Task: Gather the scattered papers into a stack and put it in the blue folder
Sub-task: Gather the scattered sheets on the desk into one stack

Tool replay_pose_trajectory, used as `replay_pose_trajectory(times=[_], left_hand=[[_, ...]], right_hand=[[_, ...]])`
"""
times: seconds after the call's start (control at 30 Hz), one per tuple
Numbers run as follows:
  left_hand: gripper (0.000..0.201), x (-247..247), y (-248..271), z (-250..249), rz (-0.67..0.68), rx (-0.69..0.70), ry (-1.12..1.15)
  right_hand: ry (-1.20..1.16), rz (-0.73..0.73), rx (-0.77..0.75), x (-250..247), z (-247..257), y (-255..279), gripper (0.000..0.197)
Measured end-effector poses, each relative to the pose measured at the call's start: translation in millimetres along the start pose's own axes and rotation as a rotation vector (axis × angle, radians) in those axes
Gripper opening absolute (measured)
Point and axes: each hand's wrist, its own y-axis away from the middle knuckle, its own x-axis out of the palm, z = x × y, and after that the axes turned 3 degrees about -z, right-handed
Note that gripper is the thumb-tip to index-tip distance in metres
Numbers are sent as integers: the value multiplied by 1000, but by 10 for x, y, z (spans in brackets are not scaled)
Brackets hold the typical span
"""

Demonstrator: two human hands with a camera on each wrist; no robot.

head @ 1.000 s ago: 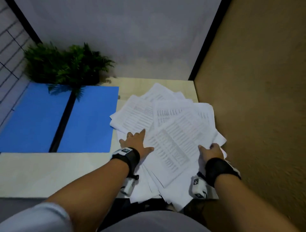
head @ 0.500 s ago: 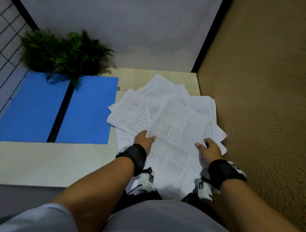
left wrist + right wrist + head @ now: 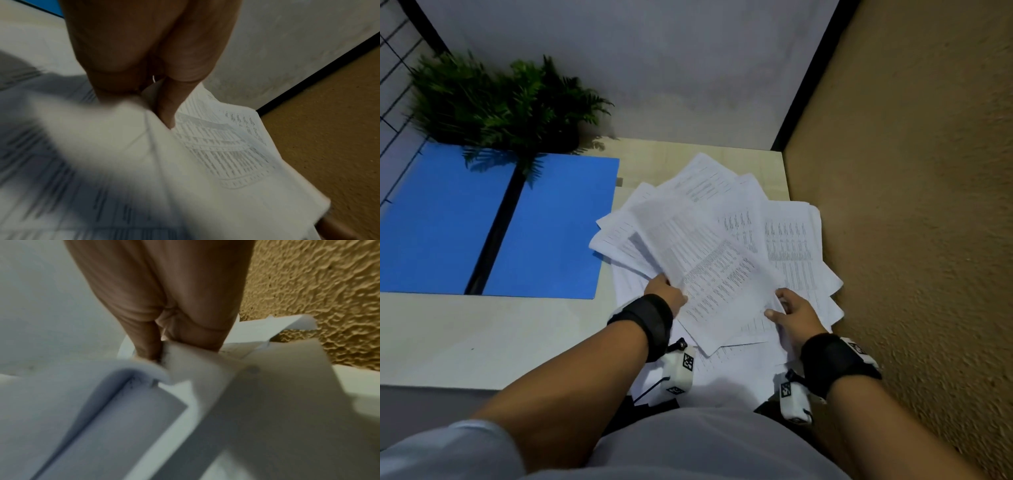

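On the desk's right side, both hands (image 3: pixel 729 305) now pinching lifted papers (image 3: pixel 709 260), previously pressed flat.

You are looking at a dim, bluish scene in the head view; soft light is falling from above and slightly ahead. The fern (image 3: pixel 496 102) is casting a leafy shadow onto the far edge of the blue folder (image 3: pixel 551 222). The near edge of the tabletop (image 3: pixel 482 342) is washing out pale. Straight lines are bowing toward the frame edges. In the left wrist view, motion blur is smearing the papers (image 3: pixel 216 154) at lower left, and your left hand (image 3: pixel 144 48) is shading them. In the right wrist view, the near sheets are sitting out of focus, while the textured wall (image 3: pixel 329 288) is staying fairly crisp.
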Motion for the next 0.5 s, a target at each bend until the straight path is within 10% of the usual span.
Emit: replay_pose_trajectory(times=[0.2,0.5], left_hand=[[104,-159,-85,131,89,96,-145],[119,-221,-53,162,208,74,-77]], right_hand=[[-9,-124,-22,-26,-21,-5,29],[62,-254,20,47,86,53,20]])
